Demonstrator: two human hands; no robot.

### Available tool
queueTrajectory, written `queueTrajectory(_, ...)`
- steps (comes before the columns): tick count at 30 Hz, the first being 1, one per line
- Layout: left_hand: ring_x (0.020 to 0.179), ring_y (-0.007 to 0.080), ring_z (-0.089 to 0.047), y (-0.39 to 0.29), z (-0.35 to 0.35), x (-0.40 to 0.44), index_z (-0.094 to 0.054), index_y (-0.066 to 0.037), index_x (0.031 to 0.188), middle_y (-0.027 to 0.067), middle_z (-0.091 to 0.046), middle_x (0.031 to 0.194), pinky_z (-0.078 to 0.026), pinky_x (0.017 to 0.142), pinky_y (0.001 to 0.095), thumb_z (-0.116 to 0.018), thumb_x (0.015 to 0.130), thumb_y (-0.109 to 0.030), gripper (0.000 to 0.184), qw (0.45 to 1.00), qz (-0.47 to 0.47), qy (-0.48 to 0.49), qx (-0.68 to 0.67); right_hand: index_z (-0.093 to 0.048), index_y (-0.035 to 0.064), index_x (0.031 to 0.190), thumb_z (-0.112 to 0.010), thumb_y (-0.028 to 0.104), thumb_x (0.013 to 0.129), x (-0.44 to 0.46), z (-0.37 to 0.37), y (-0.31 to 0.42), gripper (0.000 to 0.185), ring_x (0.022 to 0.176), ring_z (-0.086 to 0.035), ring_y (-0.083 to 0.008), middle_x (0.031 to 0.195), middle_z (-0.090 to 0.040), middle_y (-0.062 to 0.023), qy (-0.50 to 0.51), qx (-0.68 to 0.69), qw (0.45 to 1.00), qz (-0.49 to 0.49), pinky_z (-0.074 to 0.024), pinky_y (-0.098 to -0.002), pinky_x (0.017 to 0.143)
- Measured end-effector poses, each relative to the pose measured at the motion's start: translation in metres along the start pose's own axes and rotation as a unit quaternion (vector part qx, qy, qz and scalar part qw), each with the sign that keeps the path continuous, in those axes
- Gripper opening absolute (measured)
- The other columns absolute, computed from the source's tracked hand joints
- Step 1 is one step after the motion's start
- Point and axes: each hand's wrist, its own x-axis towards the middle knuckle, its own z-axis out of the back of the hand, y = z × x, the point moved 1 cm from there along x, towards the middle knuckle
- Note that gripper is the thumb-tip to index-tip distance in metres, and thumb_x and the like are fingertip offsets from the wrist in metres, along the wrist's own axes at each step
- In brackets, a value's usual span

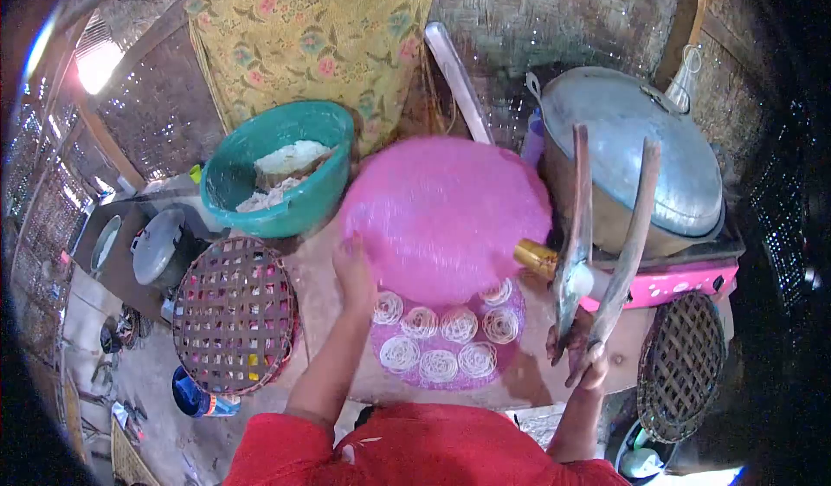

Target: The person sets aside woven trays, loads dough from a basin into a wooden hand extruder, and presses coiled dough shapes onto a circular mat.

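My left hand [353, 270] grips the lower left edge of a round pink mesh sheet [446, 205], which looks slightly blurred. Below it lies a purple round mesh sheet [511, 360] bearing several flat coils of white noodle strands [439, 365], partly covered by the pink one. In my right hand [584, 356] is a wooden two-handled press [636, 235], its two long handles pointing away from me. Those fingers are closed around its near end. A gold cylinder [537, 259] sticks out from the press toward the pink sheet.
A green basin [333, 174] with white dough stands back left. On a pink stove [684, 280] at right rests a large lidded metal pot [636, 148]. Woven trays [234, 313] flank the table, one on each side. A lidded pot [160, 248] sits far left.
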Motion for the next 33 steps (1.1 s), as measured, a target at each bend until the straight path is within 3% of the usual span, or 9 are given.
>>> queueTrajectory(4, 0.093, 0.022, -0.054, 0.104, 0.097, -0.034, -0.047, 0.003, 0.11, 0.0115, -0.057, 0.102, -0.044, 0.082, 0.0354, -0.059, 0.09, -0.021, 0.034, 0.979, -0.05, -0.051, 0.189, -0.035, -0.006, 0.126, -0.058, 0.067, 0.068, -0.008, 0.001, 0.007, 0.096, 0.059, -0.053, -0.0193, 0.078, -0.055, -0.0131, 0.015, -0.005, 1.0, -0.007, -0.0413, -0.0283, 0.046)
queueTrajectory(9, 0.106, 0.029, -0.052, 0.065, 0.117, -0.083, -0.043, 0.007, 0.116, 0.0198, -0.053, 0.115, -0.038, 0.095, 0.0349, -0.059, 0.088, -0.021, 0.043, 0.948, 0.033, 0.015, 0.315, -0.028, -0.0095, 0.134, -0.059, 0.067, 0.068, -0.016, -0.017, 0.019, 0.105, 0.061, -0.054, -0.0212, 0.081, -0.055, -0.0165, 0.008, 0.009, 1.0, 0.016, -0.0437, -0.029, 0.046)
queueTrajectory(12, 0.114, 0.0347, -0.047, 0.035, 0.11, -0.107, -0.043, 0.003, 0.121, 0.0232, -0.049, 0.123, -0.032, 0.101, 0.0414, -0.062, 0.085, -0.021, 0.047, 0.949, -0.109, 0.055, 0.29, -0.032, -0.0096, 0.129, -0.059, 0.067, 0.067, -0.024, -0.018, 0.022, 0.102, 0.059, -0.052, -0.0212, 0.078, -0.054, -0.0156, 0.027, -0.005, 1.0, 0.012, -0.0416, -0.0293, 0.048)
queueTrajectory(14, 0.119, 0.0347, -0.043, 0.026, 0.112, -0.126, -0.052, -0.003, 0.114, 0.0167, -0.05, 0.127, -0.027, 0.103, 0.0501, -0.064, 0.082, -0.02, 0.039, 0.818, -0.307, 0.052, 0.483, -0.033, -0.0119, 0.128, -0.06, 0.069, 0.064, -0.033, -0.027, 0.032, 0.107, 0.057, -0.05, -0.0185, 0.072, -0.053, -0.0125, 0.003, -0.024, 1.0, 0.0, -0.0399, -0.0278, 0.048)
queueTrajectory(15, 0.119, 0.0347, -0.043, 0.029, 0.117, -0.135, -0.052, -0.003, 0.114, 0.0167, -0.05, 0.127, -0.027, 0.103, 0.0501, -0.064, 0.082, -0.02, 0.039, 0.819, -0.307, 0.054, 0.482, -0.033, -0.0119, 0.128, -0.06, 0.069, 0.064, -0.036, -0.025, 0.031, 0.107, 0.057, -0.05, -0.0185, 0.072, -0.053, -0.0125, 0.001, -0.024, 1.0, 0.0, -0.0399, -0.0278, 0.048)
queueTrajectory(17, 0.127, 0.0365, -0.032, 0.037, 0.124, -0.16, -0.049, -0.009, 0.118, 0.0113, -0.044, 0.134, -0.018, 0.107, 0.0557, -0.065, 0.078, -0.022, 0.045, 0.68, -0.363, 0.338, 0.54, -0.032, -0.0124, 0.129, -0.06, 0.072, 0.062, -0.043, -0.021, 0.029, 0.112, 0.056, -0.049, -0.0175, 0.072, -0.053, -0.0124, -0.001, -0.024, 0.999, -0.025, -0.0395, -0.027, 0.047)
queueTrajectory(20, 0.129, 0.0275, -0.034, 0.043, 0.102, -0.186, -0.066, -0.011, 0.096, 0.002, -0.04, 0.14, -0.02, 0.107, 0.0536, -0.059, 0.078, -0.022, 0.022, 0.592, -0.413, 0.46, 0.516, -0.031, -0.0125, 0.129, -0.059, 0.074, 0.061, -0.052, -0.024, 0.023, 0.113, 0.055, -0.049, -0.0169, 0.071, -0.053, -0.0116, -0.05, -0.015, 0.999, -0.008, -0.0382, -0.0265, 0.046)
queueTrajectory(26, 0.131, 0.0244, -0.032, 0.067, 0.066, -0.193, -0.066, -0.01, 0.098, 0.0019, -0.038, 0.142, -0.02, 0.109, 0.0517, -0.056, 0.077, -0.018, 0.025, 0.504, -0.456, 0.505, 0.533, -0.032, -0.0105, 0.128, -0.057, 0.076, 0.061, -0.066, -0.022, 0.027, 0.112, 0.055, -0.049, -0.0163, 0.074, -0.052, -0.0099, -0.049, -0.025, 0.998, -0.013, -0.0373, -0.0262, 0.046)
queueTrajectory(33, 0.131, 0.0243, -0.032, 0.077, 0.059, -0.198, -0.066, -0.007, 0.101, 0.0009, -0.039, 0.141, -0.024, 0.107, 0.0515, -0.057, 0.078, -0.018, 0.027, 0.547, -0.481, 0.482, 0.488, -0.036, -0.0035, 0.13, -0.054, 0.07, 0.071, -0.086, -0.004, 0.019, 0.095, 0.061, -0.053, -0.0212, 0.084, -0.054, -0.0159, -0.038, -0.01, 0.999, 0.018, -0.0427, -0.0292, 0.049)
